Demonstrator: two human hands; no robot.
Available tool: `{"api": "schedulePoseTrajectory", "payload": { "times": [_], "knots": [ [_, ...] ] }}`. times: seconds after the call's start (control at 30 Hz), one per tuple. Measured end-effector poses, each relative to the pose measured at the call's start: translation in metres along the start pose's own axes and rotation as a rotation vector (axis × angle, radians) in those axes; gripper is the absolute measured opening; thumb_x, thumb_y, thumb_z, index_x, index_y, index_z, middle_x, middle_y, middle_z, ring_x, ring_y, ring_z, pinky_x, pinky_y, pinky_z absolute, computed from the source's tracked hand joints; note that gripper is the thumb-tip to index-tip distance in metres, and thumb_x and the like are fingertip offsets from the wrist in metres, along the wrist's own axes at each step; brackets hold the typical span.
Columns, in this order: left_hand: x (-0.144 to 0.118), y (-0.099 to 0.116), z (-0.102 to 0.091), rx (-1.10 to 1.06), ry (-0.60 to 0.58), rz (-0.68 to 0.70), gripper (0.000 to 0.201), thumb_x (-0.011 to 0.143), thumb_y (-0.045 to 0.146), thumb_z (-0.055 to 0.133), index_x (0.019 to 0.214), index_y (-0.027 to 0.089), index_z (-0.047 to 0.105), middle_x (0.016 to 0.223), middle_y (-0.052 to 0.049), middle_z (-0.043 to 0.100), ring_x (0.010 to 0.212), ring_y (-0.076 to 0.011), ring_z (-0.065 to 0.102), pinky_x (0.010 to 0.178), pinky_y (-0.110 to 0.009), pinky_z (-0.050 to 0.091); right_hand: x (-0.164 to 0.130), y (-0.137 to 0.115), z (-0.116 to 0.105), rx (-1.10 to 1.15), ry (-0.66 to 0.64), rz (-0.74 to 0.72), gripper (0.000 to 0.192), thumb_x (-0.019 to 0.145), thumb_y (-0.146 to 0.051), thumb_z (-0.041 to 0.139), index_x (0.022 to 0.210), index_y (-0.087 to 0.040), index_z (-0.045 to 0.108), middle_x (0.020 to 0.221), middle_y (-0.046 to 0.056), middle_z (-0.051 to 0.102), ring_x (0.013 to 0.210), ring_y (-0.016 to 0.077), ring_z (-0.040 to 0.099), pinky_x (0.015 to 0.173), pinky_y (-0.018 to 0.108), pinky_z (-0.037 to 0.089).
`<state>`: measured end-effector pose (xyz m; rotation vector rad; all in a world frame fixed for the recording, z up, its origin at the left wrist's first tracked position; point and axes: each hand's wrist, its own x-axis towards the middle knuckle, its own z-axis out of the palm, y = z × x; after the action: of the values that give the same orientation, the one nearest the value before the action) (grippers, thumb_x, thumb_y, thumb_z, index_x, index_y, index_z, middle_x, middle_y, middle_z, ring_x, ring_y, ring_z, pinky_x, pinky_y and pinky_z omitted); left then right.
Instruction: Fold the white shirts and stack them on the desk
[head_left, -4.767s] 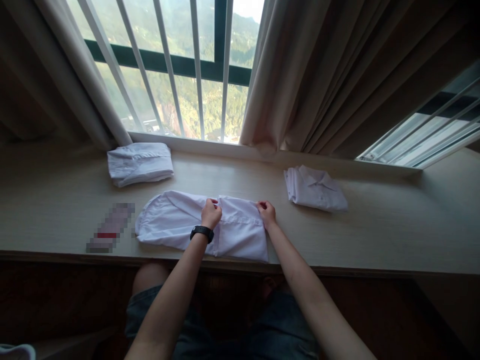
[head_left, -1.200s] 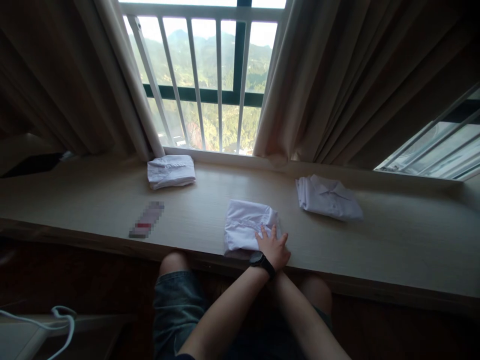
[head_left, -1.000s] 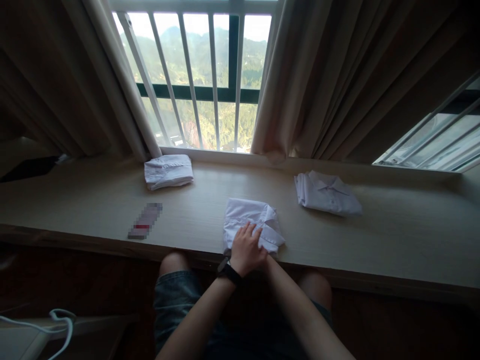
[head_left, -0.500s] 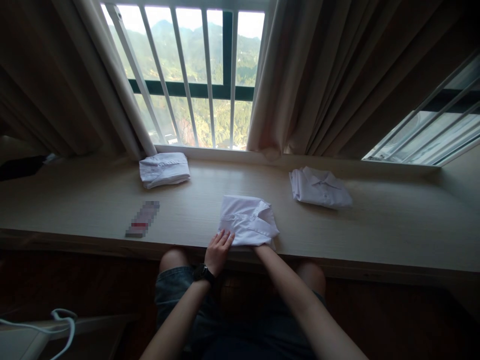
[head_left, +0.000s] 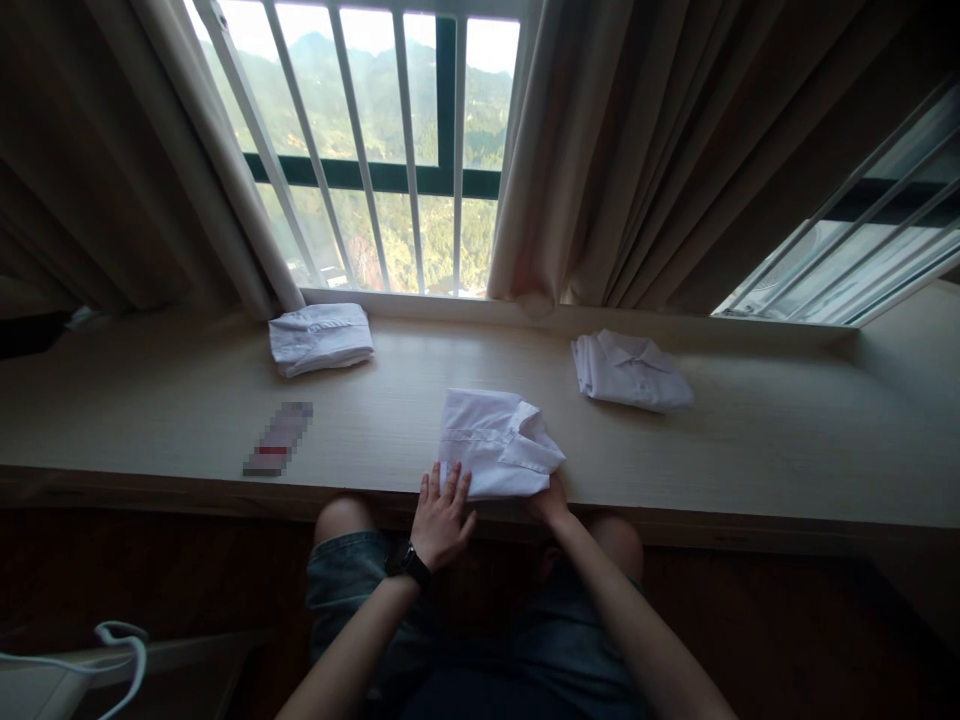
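A folded white shirt (head_left: 495,442), collar up on its right side, lies near the front edge of the light wooden ledge (head_left: 750,450). My left hand (head_left: 441,518), with a black watch on the wrist, is flat with fingers spread, its fingertips touching the shirt's near left corner. My right hand (head_left: 549,499) is at the shirt's near right edge, with its fingers tucked under the cloth.
Another folded white shirt (head_left: 321,337) lies at the back left by the window, and a third (head_left: 628,369) at the back right. A small flat blurred object (head_left: 277,452) lies on the ledge's left. Curtains and a barred window stand behind. A white cable (head_left: 112,640) is at lower left.
The long shirt was folded into a compact square. Over the last second my left hand slid off its top toward its near left corner, and my right hand came to the near right edge.
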<state>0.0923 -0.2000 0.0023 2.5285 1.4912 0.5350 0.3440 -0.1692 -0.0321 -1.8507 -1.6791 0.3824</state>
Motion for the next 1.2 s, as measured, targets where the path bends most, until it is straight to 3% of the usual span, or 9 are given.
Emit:
{"api": "schedulePoseTrajectory", "payload": {
  "times": [0.13, 0.23, 0.33, 0.47, 0.73, 0.9, 0.97, 1.07, 1.2],
  "knots": [
    [0.013, -0.006, -0.003, -0.241, 0.08, -0.139, 0.057, 0.092, 0.039, 0.054, 0.147, 0.024, 0.047, 0.163, -0.012, 0.027, 0.15, -0.0337, 0.023, 0.119, -0.054, 0.026, -0.016, -0.001, -0.005, 0.041, -0.102, -0.056, 0.045, 0.079, -0.035, 0.053, 0.115, -0.013, 0.07, 0.128, 0.017, 0.063, 0.124, 0.0305, 0.055, 0.108, 0.042, 0.043],
    [0.036, -0.021, -0.004, -0.527, 0.185, -0.479, 0.052, 0.091, 0.035, 0.052, 0.14, 0.016, 0.049, 0.146, -0.02, 0.047, 0.133, -0.0289, 0.05, 0.108, -0.046, 0.042, -0.028, -0.004, -0.012, 0.187, -0.037, 0.053, 0.041, 0.086, -0.038, 0.04, 0.086, -0.013, 0.072, 0.107, 0.018, 0.068, 0.104, 0.0281, 0.062, 0.096, 0.039, 0.049],
    [0.057, -0.036, -0.008, -0.708, 0.084, -0.743, 0.064, 0.084, 0.033, 0.06, 0.142, 0.014, 0.042, 0.112, -0.015, 0.067, 0.1, -0.0242, 0.067, 0.091, -0.039, 0.05, -0.026, -0.009, -0.021, 0.393, 0.05, 0.146, 0.055, 0.093, -0.05, 0.029, 0.087, -0.014, 0.071, 0.098, 0.015, 0.07, 0.096, 0.0262, 0.064, 0.088, 0.035, 0.05],
    [0.061, -0.037, -0.011, -0.738, 0.02, -0.747, 0.084, 0.075, 0.025, 0.065, 0.15, 0.014, 0.028, 0.094, -0.007, 0.069, 0.084, -0.0216, 0.068, 0.082, -0.033, 0.051, -0.005, -0.016, -0.022, 0.304, 0.03, 0.265, 0.058, 0.081, -0.068, 0.051, 0.084, -0.014, 0.071, 0.086, 0.014, 0.071, 0.085, 0.0283, 0.065, 0.078, 0.035, 0.049],
    [-0.002, 0.063, 0.03, -0.897, 0.104, -0.823, 0.048, 0.086, 0.042, 0.06, 0.123, 0.014, 0.052, 0.122, -0.017, 0.064, 0.115, -0.0285, 0.061, 0.096, -0.037, 0.048, 0.054, 0.003, -0.019, 0.595, -0.121, 0.311, 0.049, 0.061, -0.055, 0.066, 0.076, -0.009, 0.073, 0.07, 0.006, 0.068, 0.063, 0.0171, 0.055, 0.059, 0.027, 0.043],
    [-0.022, 0.103, 0.036, -1.246, -0.408, -0.737, 0.039, 0.086, 0.041, 0.058, 0.114, 0.015, 0.063, 0.11, -0.014, 0.07, 0.096, -0.0248, 0.067, 0.074, -0.033, 0.054, 0.095, 0.009, -0.03, 0.591, -0.192, 0.288, 0.039, 0.059, -0.044, 0.064, 0.072, -0.01, 0.074, 0.066, 0.005, 0.067, 0.062, 0.0166, 0.055, 0.058, 0.027, 0.043],
    [-0.021, 0.094, 0.017, -1.201, -0.42, -0.626, 0.03, 0.082, 0.036, 0.062, 0.102, 0.016, 0.069, 0.1, -0.01, 0.072, 0.09, -0.0233, 0.067, 0.075, -0.033, 0.054, 0.103, 0.007, -0.029, 0.552, -0.156, 0.281, 0.037, 0.058, -0.04, 0.064, 0.079, -0.011, 0.075, 0.074, 0.005, 0.071, 0.069, 0.019, 0.059, 0.063, 0.028, 0.045],
    [-0.006, 0.049, -0.026, -0.956, -0.056, -0.487, 0.019, 0.081, 0.033, 0.061, 0.089, 0.02, 0.073, 0.091, -0.007, 0.072, 0.089, -0.0226, 0.066, 0.087, -0.036, 0.051, 0.094, 0.002, -0.025, 0.47, -0.03, 0.28, 0.042, 0.061, -0.038, 0.066, 0.094, -0.014, 0.075, 0.098, 0.009, 0.073, 0.09, 0.0239, 0.063, 0.08, 0.031, 0.048],
    [0.036, -0.033, -0.065, -0.601, 0.293, -0.604, 0.03, 0.075, 0.034, 0.067, 0.101, 0.018, 0.068, 0.11, -0.012, 0.067, 0.112, -0.0295, 0.059, 0.101, -0.044, 0.044, 0.037, -0.007, -0.016, 0.358, 0.231, 0.361, 0.053, 0.074, -0.049, 0.061, 0.112, -0.013, 0.069, 0.117, 0.015, 0.068, 0.107, 0.0281, 0.063, 0.093, 0.035, 0.048]
  ]
}}
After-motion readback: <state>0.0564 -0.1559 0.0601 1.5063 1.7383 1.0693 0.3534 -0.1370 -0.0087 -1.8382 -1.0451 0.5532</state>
